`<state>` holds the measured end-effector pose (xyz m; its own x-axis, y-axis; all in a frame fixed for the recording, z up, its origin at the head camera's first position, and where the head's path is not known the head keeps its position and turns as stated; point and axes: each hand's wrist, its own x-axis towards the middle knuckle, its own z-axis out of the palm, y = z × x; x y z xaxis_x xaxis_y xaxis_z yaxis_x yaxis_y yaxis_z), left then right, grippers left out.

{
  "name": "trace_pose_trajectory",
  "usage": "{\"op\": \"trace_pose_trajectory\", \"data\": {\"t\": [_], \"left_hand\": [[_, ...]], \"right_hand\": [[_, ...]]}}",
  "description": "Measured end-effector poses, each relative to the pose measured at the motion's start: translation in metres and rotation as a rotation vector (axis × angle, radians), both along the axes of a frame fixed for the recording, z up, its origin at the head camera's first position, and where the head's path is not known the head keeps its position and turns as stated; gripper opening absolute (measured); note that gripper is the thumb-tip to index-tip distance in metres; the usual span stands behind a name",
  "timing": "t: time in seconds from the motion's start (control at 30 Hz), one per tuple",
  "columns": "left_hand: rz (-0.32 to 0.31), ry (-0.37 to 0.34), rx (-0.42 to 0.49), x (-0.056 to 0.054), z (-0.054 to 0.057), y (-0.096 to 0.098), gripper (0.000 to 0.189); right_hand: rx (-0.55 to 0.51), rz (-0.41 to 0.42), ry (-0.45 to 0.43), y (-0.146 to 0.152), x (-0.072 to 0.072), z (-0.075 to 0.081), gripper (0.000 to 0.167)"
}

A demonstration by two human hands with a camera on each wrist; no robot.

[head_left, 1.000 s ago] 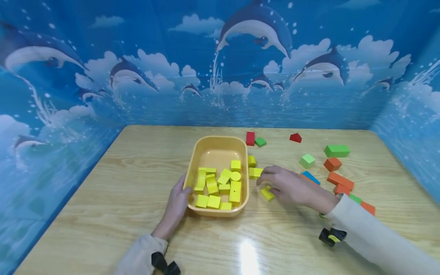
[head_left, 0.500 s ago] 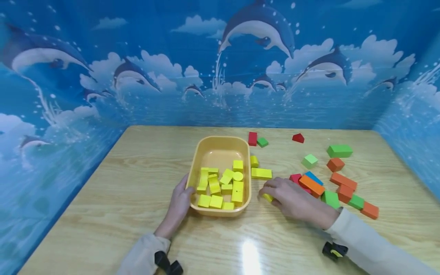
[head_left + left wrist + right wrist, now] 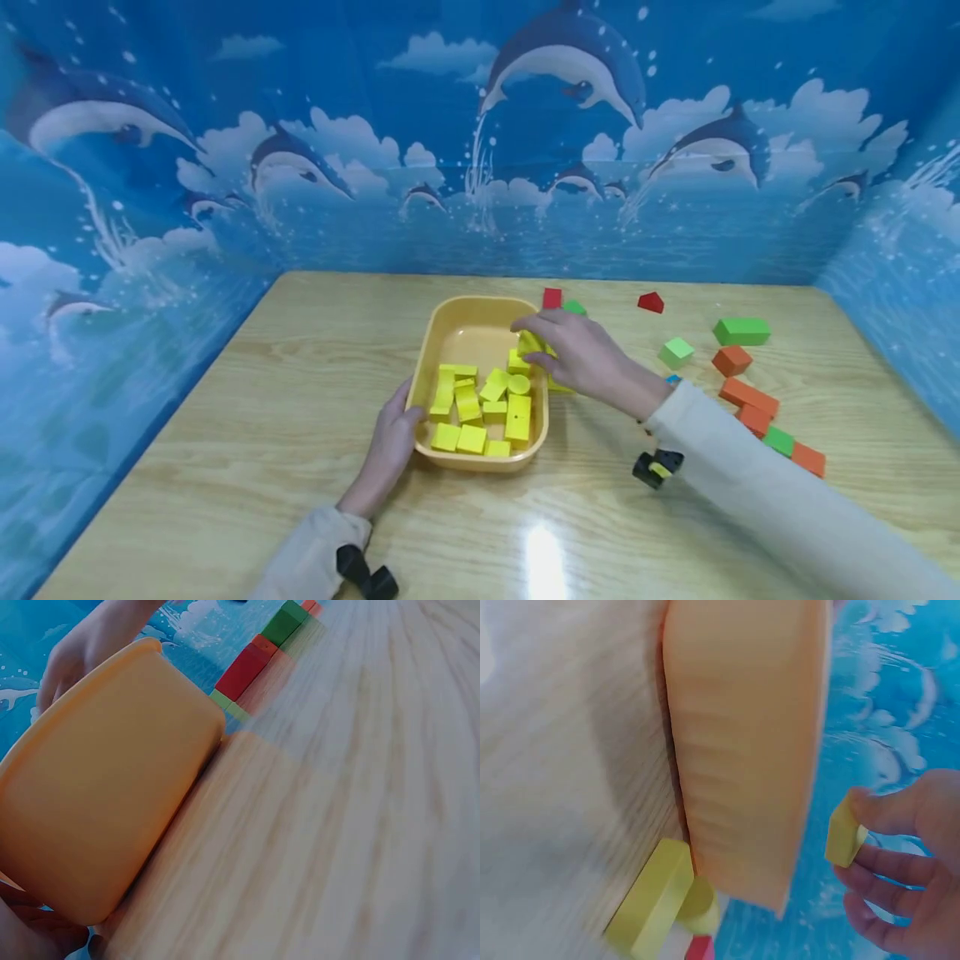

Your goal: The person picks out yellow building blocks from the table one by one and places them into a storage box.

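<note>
A tan plastic bin [image 3: 546, 408] stands on the table with several yellow blocks [image 3: 517, 417] inside, mostly in its near half. My left hand [image 3: 390, 437] grips the bin's left side near the front corner, thumb at the rim. Over the bin's right rim, my right hand [image 3: 585, 354] pinches a small yellow block [image 3: 842, 834] between thumb and fingers, as the right wrist view shows. Outside the right wall lie a long yellow block [image 3: 652, 900] and a rounded yellow block [image 3: 700, 904], largely behind my right hand in the head view.
Red, orange and green blocks [image 3: 750, 393] are scattered on the table's right side. A red block [image 3: 552, 297] and a green block [image 3: 574, 307] lie behind the bin's right corner, and a red piece [image 3: 650, 302] farther right. A dolphin-printed backdrop [image 3: 420, 233] borders the table.
My right hand picked up the small yellow block from the table right of the bin and moved it up and left over the bin's rim. The left hand stays on the bin.
</note>
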<state>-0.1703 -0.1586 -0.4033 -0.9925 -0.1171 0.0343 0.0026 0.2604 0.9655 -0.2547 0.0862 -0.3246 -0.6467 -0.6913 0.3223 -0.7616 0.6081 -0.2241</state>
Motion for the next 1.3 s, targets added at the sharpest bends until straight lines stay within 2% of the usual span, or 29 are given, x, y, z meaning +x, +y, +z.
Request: {"op": "trace_pose_trajectory", "data": {"t": [0.2, 0.43, 0.63, 0.93, 1.3], "left_hand": [[0.012, 0.015, -0.018, 0.002, -0.001, -0.001, 0.062], [-0.001, 0.022, 0.001, 0.002, 0.000, 0.000, 0.061], [-0.009, 0.016, 0.006, 0.001, -0.002, 0.002, 0.062], [0.001, 0.036, -0.002, 0.000, 0.000, 0.000, 0.063], [0.002, 0.024, 0.008, 0.001, 0.000, 0.000, 0.064]], "right_hand": [[0.102, 0.044, -0.143, -0.042, -0.026, -0.010, 0.038], [0.190, 0.011, -0.220, -0.056, -0.043, -0.031, 0.037], [0.249, 0.018, -0.181, -0.054, -0.045, -0.042, 0.035], [0.239, 0.045, -0.137, -0.055, -0.045, -0.044, 0.030], [0.203, 0.032, -0.152, -0.055, -0.045, -0.045, 0.033]]}}
